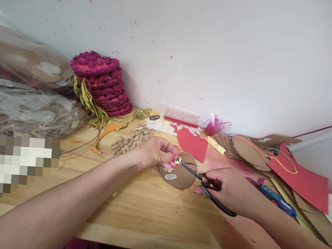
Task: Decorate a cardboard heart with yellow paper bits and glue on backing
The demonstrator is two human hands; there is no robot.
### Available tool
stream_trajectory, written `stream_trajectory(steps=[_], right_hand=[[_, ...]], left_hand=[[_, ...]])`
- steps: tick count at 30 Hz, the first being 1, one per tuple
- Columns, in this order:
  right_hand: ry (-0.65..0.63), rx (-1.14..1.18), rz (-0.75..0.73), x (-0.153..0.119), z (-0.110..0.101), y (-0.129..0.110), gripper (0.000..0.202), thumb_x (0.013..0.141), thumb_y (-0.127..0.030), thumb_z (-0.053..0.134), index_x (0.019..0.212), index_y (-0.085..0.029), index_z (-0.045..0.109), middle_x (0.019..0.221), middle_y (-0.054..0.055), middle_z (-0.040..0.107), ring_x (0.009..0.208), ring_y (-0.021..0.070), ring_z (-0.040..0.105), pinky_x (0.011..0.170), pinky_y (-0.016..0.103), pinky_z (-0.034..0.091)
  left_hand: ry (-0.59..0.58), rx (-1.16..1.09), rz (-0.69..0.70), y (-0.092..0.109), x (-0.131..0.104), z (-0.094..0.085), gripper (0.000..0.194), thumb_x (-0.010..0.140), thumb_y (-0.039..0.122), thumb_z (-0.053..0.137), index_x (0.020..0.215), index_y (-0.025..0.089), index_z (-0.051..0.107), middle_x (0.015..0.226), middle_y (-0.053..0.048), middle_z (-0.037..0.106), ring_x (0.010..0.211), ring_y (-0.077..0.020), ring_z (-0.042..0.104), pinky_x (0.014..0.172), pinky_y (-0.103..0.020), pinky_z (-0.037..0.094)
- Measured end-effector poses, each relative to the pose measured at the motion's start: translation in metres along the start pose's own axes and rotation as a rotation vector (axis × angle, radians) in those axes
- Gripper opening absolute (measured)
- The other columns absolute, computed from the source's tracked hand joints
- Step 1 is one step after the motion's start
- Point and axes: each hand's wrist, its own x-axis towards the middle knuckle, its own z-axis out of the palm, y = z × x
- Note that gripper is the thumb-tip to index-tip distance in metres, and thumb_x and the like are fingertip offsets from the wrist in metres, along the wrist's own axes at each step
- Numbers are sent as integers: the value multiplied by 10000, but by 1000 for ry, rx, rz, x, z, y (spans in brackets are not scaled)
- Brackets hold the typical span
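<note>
My left hand (pixel 155 154) is closed in a pinch on a small yellow paper piece (pixel 178 160) with a green mark on it. A thin pink loop (pixel 177 148) curves up beside those fingertips. My right hand (pixel 229 189) grips black-handled scissors (pixel 198 175), their blades pointing left with the tips at the paper piece. Whether the blades touch the paper, I cannot tell. Below both hands a round cardboard disc (pixel 184 182) lies on the wooden table, with a whitish patch and small yellow scraps on it.
Peanuts (pixel 133 139) lie behind my left hand. A stack of magenta, peanut-covered discs (pixel 97 81) with yellow-green threads stands back left, near plastic bags (pixel 33 107). Red paper (pixel 194 143), cardboard discs (pixel 246 151) and a blue glue gun (pixel 274 196) are toward the right.
</note>
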Motion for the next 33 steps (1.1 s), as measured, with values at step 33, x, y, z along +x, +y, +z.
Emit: stream_trajectory(steps=[33], right_hand=[[-25, 14, 13, -2, 2, 1, 449, 807, -511, 594, 559, -203, 380, 518, -61, 343, 511, 111, 267, 463, 252, 196]], left_hand=[[-47, -1, 26, 1, 0, 0, 95, 702, 149, 730, 690, 93, 654, 689, -51, 690, 581, -85, 619, 581, -189, 500]])
